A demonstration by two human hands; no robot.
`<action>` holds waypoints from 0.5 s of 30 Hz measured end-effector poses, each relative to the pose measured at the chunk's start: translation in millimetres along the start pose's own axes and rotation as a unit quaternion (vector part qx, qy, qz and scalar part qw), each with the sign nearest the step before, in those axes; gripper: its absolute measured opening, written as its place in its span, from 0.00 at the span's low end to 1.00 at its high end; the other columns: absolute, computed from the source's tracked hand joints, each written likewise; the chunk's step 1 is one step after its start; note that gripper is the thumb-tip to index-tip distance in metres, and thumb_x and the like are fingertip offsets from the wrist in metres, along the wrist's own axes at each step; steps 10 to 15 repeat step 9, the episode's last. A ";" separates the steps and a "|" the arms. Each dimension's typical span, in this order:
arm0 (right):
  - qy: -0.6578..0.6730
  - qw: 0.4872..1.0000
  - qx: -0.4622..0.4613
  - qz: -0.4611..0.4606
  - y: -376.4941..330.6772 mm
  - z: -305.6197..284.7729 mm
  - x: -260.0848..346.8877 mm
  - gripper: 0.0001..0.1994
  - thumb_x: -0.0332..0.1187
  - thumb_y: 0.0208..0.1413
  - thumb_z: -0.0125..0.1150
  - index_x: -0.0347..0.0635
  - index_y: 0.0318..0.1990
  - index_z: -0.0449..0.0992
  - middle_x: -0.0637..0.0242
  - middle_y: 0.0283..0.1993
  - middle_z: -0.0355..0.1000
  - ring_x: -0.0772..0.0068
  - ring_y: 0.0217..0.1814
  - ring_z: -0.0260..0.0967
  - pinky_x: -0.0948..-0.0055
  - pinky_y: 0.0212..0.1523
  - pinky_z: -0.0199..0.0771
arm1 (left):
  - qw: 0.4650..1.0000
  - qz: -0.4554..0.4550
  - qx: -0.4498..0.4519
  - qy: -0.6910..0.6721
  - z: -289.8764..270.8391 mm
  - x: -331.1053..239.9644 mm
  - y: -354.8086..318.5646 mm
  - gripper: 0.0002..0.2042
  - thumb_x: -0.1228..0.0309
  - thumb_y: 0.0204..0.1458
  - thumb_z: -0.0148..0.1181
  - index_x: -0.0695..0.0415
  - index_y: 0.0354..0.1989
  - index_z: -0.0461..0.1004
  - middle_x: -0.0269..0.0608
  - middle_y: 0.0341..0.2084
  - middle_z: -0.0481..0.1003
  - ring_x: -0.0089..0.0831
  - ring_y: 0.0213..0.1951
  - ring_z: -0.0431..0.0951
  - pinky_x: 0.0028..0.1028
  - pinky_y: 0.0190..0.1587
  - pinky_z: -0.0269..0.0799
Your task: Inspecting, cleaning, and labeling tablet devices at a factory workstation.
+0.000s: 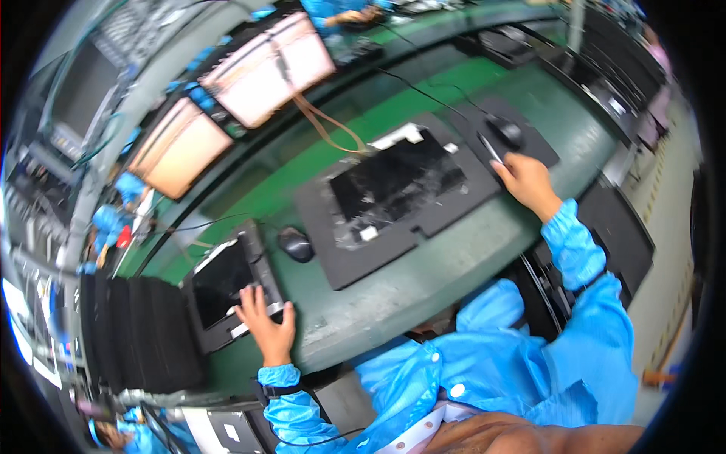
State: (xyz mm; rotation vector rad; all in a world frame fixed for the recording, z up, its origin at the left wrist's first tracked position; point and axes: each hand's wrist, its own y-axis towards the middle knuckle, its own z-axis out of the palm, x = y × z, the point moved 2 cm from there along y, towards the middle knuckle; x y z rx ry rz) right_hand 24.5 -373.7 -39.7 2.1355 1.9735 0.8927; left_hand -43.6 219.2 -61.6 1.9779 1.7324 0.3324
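Note:
My left hand (266, 318) rests with spread fingers on the near edge of a dark tablet-like device (223, 284) lying in a black tray at the bench's left. My right hand (527, 181) reaches to the right side of the bench and grips a thin silvery tool (490, 147), close to a black computer mouse (505, 130) on a dark mat. Between my hands lies a larger black fixture plate (393, 219) holding a glossy dark panel (397, 181) with white labels at its edges.
A second black mouse (296, 244) sits on the green bench (363, 303) between tray and fixture. Two tilted screens (266, 68) glow at the back. A stack of black trays (136, 333) stands at the left. Other workers in blue coats are at the far left and top.

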 end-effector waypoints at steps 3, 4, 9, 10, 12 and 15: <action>0.042 0.997 -0.063 -0.004 -11.6 5.2 -6.4 0.17 0.44 0.62 0.63 0.40 0.29 0.75 0.55 0.27 0.73 0.47 0.31 0.73 0.54 0.32 0.69 | 0.999 0.002 -0.019 -0.042 10.1 -13.8 8.8 0.35 0.65 0.48 0.69 0.63 0.65 0.65 0.55 0.68 0.62 0.54 0.73 0.55 0.61 0.74 0.38; 0.038 0.996 -0.075 -0.003 -15.9 1.5 -7.2 0.15 0.42 0.61 0.65 0.40 0.29 0.76 0.57 0.27 0.73 0.49 0.30 0.72 0.56 0.31 0.69 | 0.999 0.009 -0.030 -0.044 9.7 -16.2 9.4 0.34 0.66 0.48 0.69 0.63 0.65 0.66 0.55 0.67 0.63 0.55 0.73 0.55 0.61 0.74 0.38; 0.056 0.996 -0.069 0.010 -12.3 8.4 -3.0 0.15 0.41 0.61 0.65 0.39 0.29 0.76 0.59 0.30 0.74 0.54 0.33 0.74 0.59 0.33 0.69 | 0.998 0.034 -0.054 -0.025 3.5 -13.3 1.9 0.34 0.66 0.47 0.69 0.60 0.64 0.67 0.53 0.66 0.63 0.54 0.72 0.56 0.61 0.74 0.38; 0.056 0.996 -0.069 0.010 -12.3 8.4 -3.0 0.15 0.41 0.61 0.65 0.39 0.29 0.76 0.59 0.30 0.74 0.54 0.33 0.74 0.59 0.33 0.69 | 0.998 0.034 -0.054 -0.025 3.5 -13.3 1.9 0.34 0.66 0.47 0.69 0.60 0.64 0.67 0.53 0.66 0.63 0.54 0.72 0.56 0.61 0.74 0.38; 0.056 0.996 -0.069 0.010 -12.3 8.4 -3.0 0.15 0.41 0.61 0.65 0.39 0.29 0.76 0.59 0.30 0.74 0.54 0.33 0.74 0.59 0.33 0.69 | 0.998 0.034 -0.054 -0.025 3.5 -13.3 1.9 0.34 0.66 0.47 0.69 0.60 0.64 0.67 0.53 0.66 0.63 0.54 0.72 0.56 0.61 0.74 0.38; 0.056 0.996 -0.069 0.010 -12.3 8.4 -3.0 0.15 0.41 0.61 0.65 0.39 0.29 0.76 0.59 0.30 0.74 0.54 0.33 0.74 0.59 0.33 0.69 | 0.998 0.034 -0.054 -0.025 3.5 -13.3 1.9 0.34 0.66 0.47 0.69 0.60 0.64 0.67 0.53 0.66 0.63 0.54 0.72 0.56 0.61 0.74 0.38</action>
